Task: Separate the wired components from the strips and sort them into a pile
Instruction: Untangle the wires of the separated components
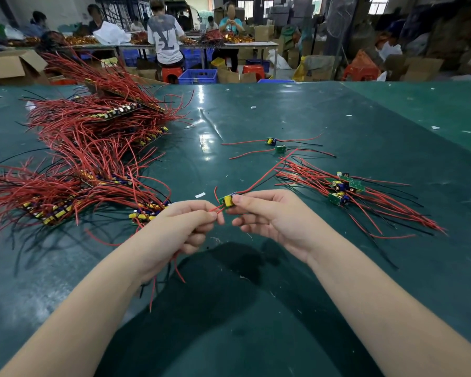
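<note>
The right hand (269, 213) pinches a small board (228, 200) while the left hand (185, 227) grips its red wires (215, 210), probably to pull it free for the pile (343, 189).

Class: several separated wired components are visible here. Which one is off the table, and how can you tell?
The component pinched in the right hand, with the left hand gripping its red wires. The others lie on the green table.

Both forearms reach forward; left hand (184, 229) and right hand (269, 216) pinch with curled fingers.

Two bare forearms, sleeveless, no gloves, no jewellery
</note>
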